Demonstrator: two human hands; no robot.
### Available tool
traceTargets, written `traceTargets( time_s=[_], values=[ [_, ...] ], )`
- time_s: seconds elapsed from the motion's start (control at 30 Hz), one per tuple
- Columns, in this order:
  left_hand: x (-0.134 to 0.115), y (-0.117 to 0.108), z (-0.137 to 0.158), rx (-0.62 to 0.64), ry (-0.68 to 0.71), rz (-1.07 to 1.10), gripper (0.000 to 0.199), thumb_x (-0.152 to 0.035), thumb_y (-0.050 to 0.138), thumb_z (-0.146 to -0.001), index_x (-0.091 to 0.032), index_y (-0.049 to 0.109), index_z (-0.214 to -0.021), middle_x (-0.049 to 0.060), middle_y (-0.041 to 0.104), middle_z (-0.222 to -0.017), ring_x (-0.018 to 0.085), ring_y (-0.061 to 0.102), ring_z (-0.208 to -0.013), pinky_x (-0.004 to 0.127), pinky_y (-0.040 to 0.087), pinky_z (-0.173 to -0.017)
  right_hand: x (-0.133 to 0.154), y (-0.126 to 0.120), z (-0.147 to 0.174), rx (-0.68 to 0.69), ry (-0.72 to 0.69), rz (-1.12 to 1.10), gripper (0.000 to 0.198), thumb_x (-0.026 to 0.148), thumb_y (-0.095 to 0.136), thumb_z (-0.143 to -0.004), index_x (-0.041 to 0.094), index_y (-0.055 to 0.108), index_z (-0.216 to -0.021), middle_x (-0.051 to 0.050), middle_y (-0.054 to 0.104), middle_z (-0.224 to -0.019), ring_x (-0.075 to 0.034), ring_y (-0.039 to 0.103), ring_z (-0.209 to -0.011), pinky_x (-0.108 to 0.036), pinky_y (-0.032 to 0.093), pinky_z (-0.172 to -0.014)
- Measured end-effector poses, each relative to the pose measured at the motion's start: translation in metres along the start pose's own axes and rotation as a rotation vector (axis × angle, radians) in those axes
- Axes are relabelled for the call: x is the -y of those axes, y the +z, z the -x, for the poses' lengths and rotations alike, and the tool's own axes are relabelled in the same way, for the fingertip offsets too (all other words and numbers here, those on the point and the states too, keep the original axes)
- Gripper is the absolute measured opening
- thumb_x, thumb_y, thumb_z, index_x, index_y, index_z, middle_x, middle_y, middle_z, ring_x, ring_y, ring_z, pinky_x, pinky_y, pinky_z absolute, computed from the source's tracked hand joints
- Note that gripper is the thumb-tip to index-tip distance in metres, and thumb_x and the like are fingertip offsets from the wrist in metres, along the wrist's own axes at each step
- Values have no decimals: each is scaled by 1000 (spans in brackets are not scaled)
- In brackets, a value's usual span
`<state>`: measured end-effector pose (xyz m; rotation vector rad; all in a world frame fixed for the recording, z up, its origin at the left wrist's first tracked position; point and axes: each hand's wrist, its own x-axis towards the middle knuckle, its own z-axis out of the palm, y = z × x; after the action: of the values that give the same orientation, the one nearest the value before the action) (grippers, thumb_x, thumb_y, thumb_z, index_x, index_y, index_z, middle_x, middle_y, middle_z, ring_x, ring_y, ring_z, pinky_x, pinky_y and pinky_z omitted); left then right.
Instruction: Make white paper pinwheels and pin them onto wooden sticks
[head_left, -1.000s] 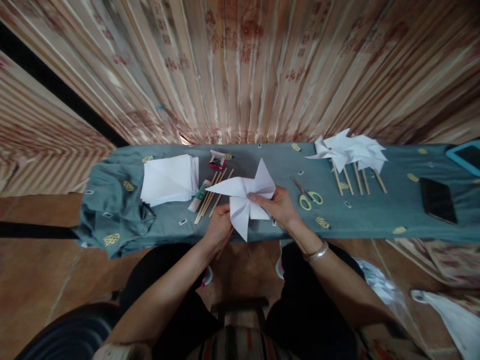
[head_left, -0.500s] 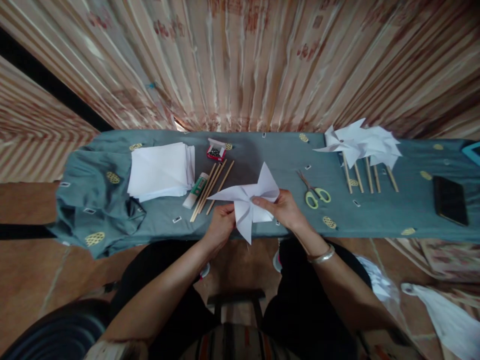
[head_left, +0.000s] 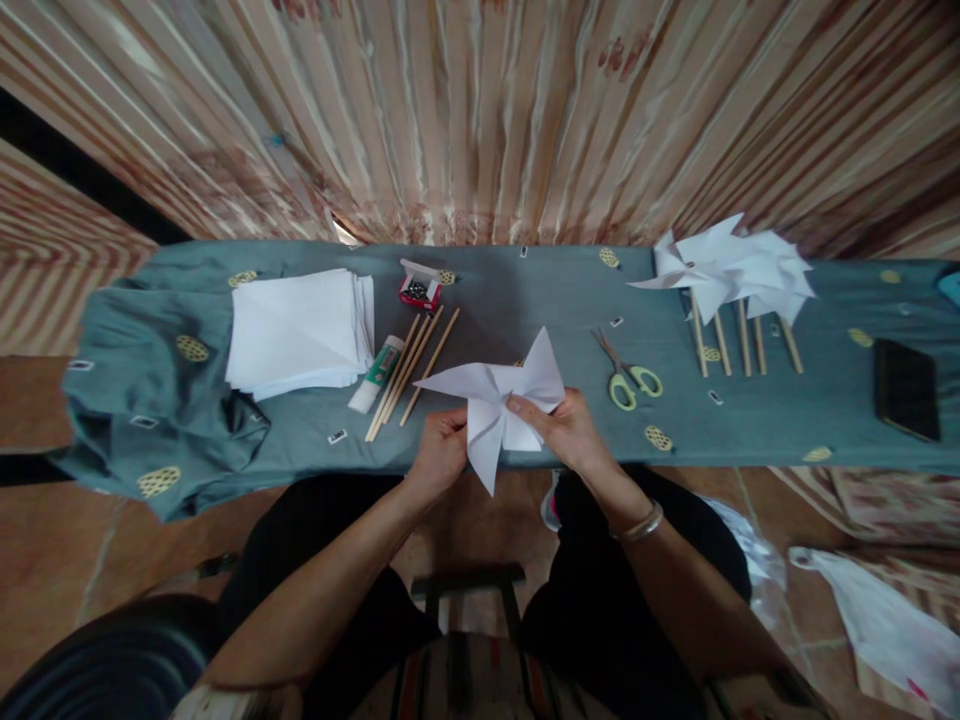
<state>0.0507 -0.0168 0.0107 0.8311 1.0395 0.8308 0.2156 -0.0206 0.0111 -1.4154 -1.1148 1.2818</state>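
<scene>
A white paper pinwheel [head_left: 489, 388], with its pointed blades folded to the middle, is held between my two hands over the table's front edge. My left hand [head_left: 441, 450] pinches its left side. My right hand [head_left: 564, 425] grips it from the right, thumb pressed on the centre and the other fingers hidden behind the paper. Left of it lie several wooden sticks [head_left: 405, 375] beside a green and white glue stick [head_left: 376, 374]. Behind the sticks stands an opened red box of small dark pins [head_left: 420, 287]. Scissors with light green handles [head_left: 628, 378] rest to the right.
On the left of the cloth-covered table [head_left: 555, 300] lies a stack of white paper [head_left: 292, 330]. Several pinwheels on sticks [head_left: 731, 270] lie at the back right, near a black phone [head_left: 906, 390]. A pleated curtain [head_left: 480, 120] hangs behind the table.
The view has shifted slightly. Both hands keep their hold on the paper pinwheel, with my right thumb still at its centre, and its blades have tilted only a little.
</scene>
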Motion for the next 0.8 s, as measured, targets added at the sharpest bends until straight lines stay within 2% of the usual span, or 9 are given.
traceTargets(
  time_s=[0.2, 0.33, 0.5, 0.63, 0.7, 0.8],
  values=[
    [5, -1, -3, -27, 9, 4, 29, -43, 81, -60, -15, 77, -63, 4, 70, -60, 19, 65, -65, 26, 47, -60, -3, 3, -3, -34, 29, -17, 40, 58, 79, -63, 20, 73, -70, -4, 73, -68, -17, 61, -56, -29, 50, -51],
    [9, -1, 0, -34, -11, 35, 31, -45, 82, -60, -14, 77, -64, 4, 71, -60, 17, 63, -62, 25, 45, -57, -3, 1, -3, -17, 10, 15, 41, 56, 80, -63, 19, 73, -77, -5, 77, -77, -19, 66, -63, -31, 54, -58],
    [16, -1, 11, -69, -80, 125, 32, -43, 85, -58, -13, 77, -66, 6, 72, -62, 14, 59, -56, 22, 39, -50, -13, 1, 2, -65, -77, 135, 57, 53, 81, -67, 18, 68, -109, -9, 77, -100, -24, 71, -87, -37, 57, -79],
    [18, 1, 24, -97, -120, 202, 35, -43, 87, -55, -13, 78, -70, 7, 73, -64, 19, 66, -64, 24, 46, -55, -20, 2, 8, -57, -126, 212, 86, 49, 81, -69, 20, 46, -142, -13, 67, -128, -27, 67, -111, -43, 53, -98],
    [19, 2, 31, -107, -130, 229, 35, -42, 88, -53, -13, 77, -70, 7, 74, -65, 21, 68, -69, 27, 50, -60, -20, 3, 11, -39, -153, 247, 96, 48, 80, -71, 20, 34, -150, -15, 59, -140, -29, 62, -122, -44, 49, -104],
    [24, 3, 41, -150, -155, 266, 36, -42, 90, -51, -13, 76, -68, 7, 73, -64, 23, 70, -70, 30, 53, -64, -17, 6, 17, -9, -208, 313, 96, 45, 78, -73, 18, 32, -152, -17, 51, -149, -30, 52, -134, -46, 43, -111]
  ],
)
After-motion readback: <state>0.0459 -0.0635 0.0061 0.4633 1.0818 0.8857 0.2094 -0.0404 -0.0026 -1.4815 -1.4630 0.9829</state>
